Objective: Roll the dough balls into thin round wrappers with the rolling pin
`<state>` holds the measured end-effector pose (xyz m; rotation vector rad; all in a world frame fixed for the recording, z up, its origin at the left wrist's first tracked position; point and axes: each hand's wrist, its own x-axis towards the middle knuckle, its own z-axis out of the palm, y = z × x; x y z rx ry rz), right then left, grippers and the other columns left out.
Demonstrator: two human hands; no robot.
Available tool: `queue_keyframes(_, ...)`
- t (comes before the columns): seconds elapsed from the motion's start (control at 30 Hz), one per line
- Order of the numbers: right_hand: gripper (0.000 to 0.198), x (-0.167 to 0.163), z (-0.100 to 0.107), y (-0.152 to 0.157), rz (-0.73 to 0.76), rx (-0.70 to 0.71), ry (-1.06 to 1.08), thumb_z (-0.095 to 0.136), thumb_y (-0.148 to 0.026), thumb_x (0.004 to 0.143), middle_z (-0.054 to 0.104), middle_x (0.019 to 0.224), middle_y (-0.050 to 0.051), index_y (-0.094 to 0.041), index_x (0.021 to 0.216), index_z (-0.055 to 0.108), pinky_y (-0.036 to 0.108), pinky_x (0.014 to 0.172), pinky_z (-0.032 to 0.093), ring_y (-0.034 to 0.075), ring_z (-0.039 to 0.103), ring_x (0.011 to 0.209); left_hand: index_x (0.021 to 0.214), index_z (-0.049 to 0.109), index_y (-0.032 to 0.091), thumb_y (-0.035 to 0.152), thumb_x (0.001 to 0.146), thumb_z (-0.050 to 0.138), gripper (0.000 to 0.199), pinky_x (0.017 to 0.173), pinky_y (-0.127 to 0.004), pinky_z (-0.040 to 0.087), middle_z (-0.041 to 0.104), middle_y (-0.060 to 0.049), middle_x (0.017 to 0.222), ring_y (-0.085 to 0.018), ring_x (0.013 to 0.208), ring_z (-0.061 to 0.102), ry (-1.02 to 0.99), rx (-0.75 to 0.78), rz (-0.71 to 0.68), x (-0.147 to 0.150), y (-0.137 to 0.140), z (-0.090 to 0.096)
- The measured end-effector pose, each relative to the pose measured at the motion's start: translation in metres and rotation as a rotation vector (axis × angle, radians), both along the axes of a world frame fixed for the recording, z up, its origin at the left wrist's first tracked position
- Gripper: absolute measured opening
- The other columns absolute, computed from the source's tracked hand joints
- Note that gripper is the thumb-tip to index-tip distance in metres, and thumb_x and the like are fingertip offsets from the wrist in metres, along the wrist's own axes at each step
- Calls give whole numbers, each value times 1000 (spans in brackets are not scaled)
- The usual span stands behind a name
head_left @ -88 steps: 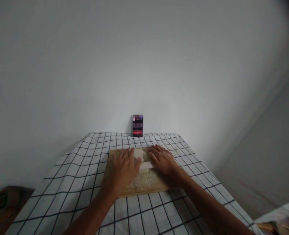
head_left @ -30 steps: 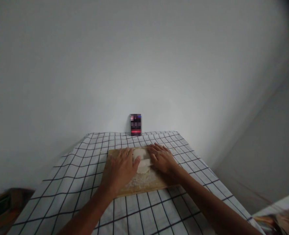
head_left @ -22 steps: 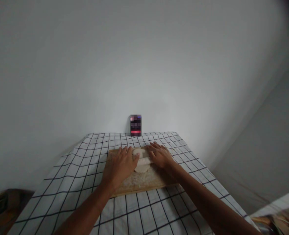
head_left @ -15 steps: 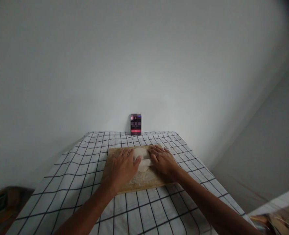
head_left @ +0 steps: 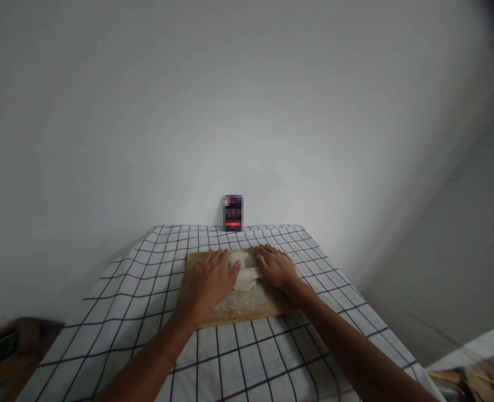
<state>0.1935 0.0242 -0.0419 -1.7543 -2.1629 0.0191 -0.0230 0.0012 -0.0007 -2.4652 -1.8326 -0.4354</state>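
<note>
No lettering can be read from here; the dark panel [head_left: 233,213] by the wall [head_left: 247,111] shows only blurred blocks, one band red.

Easiest way in was the left side, tbh: a wide strip of cloth [head_left: 133,296] lay between the worktop's left edge and the board [head_left: 242,314]. There was also a gap from the near edge up between the left forearm [head_left: 158,349] and right forearm [head_left: 347,340]. Left hand [head_left: 214,274], right hand [head_left: 277,269] and rolling pin [head_left: 249,273] blocked mid-board. Mid far edge, a blurry dark thing [head_left: 233,213] stood just before the wall [head_left: 247,123].
</note>
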Motion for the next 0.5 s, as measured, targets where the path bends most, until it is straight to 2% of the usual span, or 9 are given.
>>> queue_keyframes(0.07,49,-1,-5,-3,-15,32,-2,33,-30,117,71,159,10,-23,143,75,49,128,47,28,58,155,151,69,16,42,116,50,48,116,-57,58,72,-18,156,-37,151,63,-4,37,-5,-1,-4,-7)
queue_keyframes(0.13,50,2,-13,-13,25,70,-6,33,-32,118,69,162,9,-23,141,77,51,131,44,29,53,160,153,69,18,44,115,52,49,124,-61,53,70,-17,160,-39,155,59,1,85,-35,-2,-14,-20)
queue_keyframes(0.2,52,7,-19,-23,63,96,-11,32,-34,119,66,165,9,-22,144,76,51,133,42,29,50,162,157,67,20,45,115,54,51,129,-64,47,66,-16,165,-40,158,55,6,123,-50,-3,-24,-31)
queue_keyframes(0.27,52,10,-19,-23,80,94,-20,33,-35,119,64,167,10,-21,148,73,52,135,40,29,49,163,160,64,21,47,115,53,53,128,-62,49,63,-15,168,-39,160,53,8,115,-49,-4,-28,-35)
queue_keyframes(0.4,49,4,-2,17,93,4,-34,34,-35,120,65,166,12,-23,147,73,55,135,40,30,50,163,157,64,18,50,116,48,55,120,-53,56,68,-16,163,-37,154,60,14,31,-45,-7,-11,-22)
queue_keyframes(0.5,47,-6,15,59,187,-69,-66,35,-34,120,71,158,11,-24,137,78,53,129,48,30,56,157,145,71,20,49,117,45,48,119,-49,55,78,-15,148,-33,142,70,14,16,-64,-12,14,-9)
